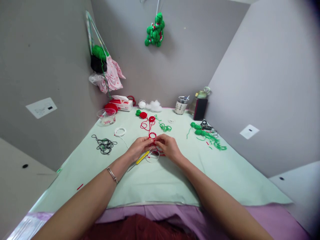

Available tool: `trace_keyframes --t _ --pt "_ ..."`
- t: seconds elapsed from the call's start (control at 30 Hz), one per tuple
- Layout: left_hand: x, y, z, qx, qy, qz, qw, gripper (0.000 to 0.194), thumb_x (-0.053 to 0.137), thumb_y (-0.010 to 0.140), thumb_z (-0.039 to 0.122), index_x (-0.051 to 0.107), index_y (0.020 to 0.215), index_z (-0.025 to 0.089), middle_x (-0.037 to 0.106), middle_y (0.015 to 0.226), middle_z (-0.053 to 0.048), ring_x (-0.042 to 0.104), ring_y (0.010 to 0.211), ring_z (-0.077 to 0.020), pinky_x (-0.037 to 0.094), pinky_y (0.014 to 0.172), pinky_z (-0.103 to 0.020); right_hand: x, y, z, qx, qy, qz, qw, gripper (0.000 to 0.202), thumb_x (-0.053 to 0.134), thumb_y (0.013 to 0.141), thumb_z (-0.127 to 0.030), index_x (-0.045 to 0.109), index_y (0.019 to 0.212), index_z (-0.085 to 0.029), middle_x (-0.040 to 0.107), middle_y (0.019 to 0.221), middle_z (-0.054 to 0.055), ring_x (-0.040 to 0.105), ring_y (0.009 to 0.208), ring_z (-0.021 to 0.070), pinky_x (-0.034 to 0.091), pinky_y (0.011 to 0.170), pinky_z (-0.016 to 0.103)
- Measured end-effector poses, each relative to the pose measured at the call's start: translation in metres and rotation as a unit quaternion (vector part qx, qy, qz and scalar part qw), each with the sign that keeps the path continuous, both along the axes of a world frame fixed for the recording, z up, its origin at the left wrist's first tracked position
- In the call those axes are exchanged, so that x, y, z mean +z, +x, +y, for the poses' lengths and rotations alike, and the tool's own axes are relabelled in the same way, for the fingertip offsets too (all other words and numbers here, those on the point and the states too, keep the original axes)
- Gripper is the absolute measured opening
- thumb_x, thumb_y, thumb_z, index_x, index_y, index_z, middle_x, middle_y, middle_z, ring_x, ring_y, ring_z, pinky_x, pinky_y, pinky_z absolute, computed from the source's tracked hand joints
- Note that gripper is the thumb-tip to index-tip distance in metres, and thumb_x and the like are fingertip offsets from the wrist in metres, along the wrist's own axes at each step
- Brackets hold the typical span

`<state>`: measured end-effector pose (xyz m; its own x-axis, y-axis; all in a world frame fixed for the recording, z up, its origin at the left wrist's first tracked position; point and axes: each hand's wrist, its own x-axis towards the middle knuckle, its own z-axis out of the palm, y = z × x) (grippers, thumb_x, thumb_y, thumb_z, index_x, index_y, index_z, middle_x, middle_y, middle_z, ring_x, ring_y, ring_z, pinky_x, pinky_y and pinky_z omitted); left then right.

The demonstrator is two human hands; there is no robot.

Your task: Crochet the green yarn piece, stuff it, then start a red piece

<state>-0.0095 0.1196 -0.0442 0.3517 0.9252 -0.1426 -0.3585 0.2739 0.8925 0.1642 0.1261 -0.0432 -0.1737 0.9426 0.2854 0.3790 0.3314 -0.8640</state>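
Note:
Both hands meet over the middle of the pale green cloth. My left hand is closed with its fingertips on red yarn. Opposite it, my right hand pinches the same red yarn, thumb and forefinger together. A yellow-handled crochet hook lies just below my left fingers, its metal end pointing down and left. Loops of white yarn and some red pieces rest under the hands. Farther back, a small red coil has a strand running toward the hands. The exact stitches between the fingertips are too small to tell.
Black yarn, a white yarn ring and a clear tub lie left. Behind stand a tissue box and a pen can. At right are a dark phone and green yarn pieces.

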Motion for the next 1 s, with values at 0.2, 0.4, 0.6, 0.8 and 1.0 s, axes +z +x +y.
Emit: trace_keyframes --t 0.2,0.4,0.6,0.8,1.0 --pt "-0.006 0.002 0.003 0.017 0.008 -0.007 1.000 0.023 0.085 0.075 0.026 0.070 0.080 0.010 0.074 0.079 -0.006 0.070 0.075 -0.0144 0.055 0.079 -0.026 0.003 -0.001 0.000 0.005 -0.011 0.005 1.000 0.009 0.070 0.079 -0.031 0.072 0.079 -0.022 0.074 0.078 0.003 0.065 0.071 0.0190 0.049 0.068 0.031" --pt "-0.008 0.004 0.004 0.055 0.012 -0.021 0.998 0.025 0.087 0.072 0.022 0.064 0.072 0.013 0.072 0.072 -0.001 0.069 0.072 -0.0119 0.053 0.078 -0.023 0.008 -0.001 -0.001 -0.003 -0.024 0.007 1.000 0.016 0.063 0.081 -0.033 0.070 0.080 -0.019 0.068 0.068 0.002 0.059 0.061 0.0157 0.045 0.059 0.028" --pt "-0.003 0.001 0.004 0.068 -0.009 -0.038 0.997 0.019 0.077 0.082 0.014 0.061 0.072 0.013 0.073 0.075 -0.004 0.072 0.076 -0.0145 0.057 0.088 -0.031 0.010 -0.001 -0.001 -0.009 -0.021 0.004 1.000 0.013 0.060 0.078 -0.031 0.065 0.073 -0.019 0.061 0.062 -0.001 0.055 0.059 0.0140 0.042 0.057 0.026" --pt "0.001 -0.001 0.002 0.063 -0.031 -0.066 0.995 0.018 0.070 0.081 0.001 0.060 0.072 0.013 0.072 0.074 -0.003 0.071 0.076 -0.0126 0.057 0.090 -0.029 0.012 -0.003 -0.003 0.002 -0.032 0.008 0.999 0.012 0.059 0.077 -0.031 0.062 0.074 -0.020 0.060 0.063 -0.001 0.057 0.059 0.0141 0.043 0.055 0.025" --pt "0.000 -0.001 0.005 0.068 -0.035 -0.079 0.994 0.020 0.069 0.079 -0.001 0.060 0.069 0.013 0.071 0.072 -0.002 0.070 0.074 -0.0117 0.057 0.088 -0.026 0.014 -0.005 -0.005 0.003 -0.023 -0.004 1.000 0.009 0.058 0.076 -0.028 0.062 0.074 -0.020 0.061 0.067 -0.001 0.058 0.060 0.0141 0.044 0.055 0.025"
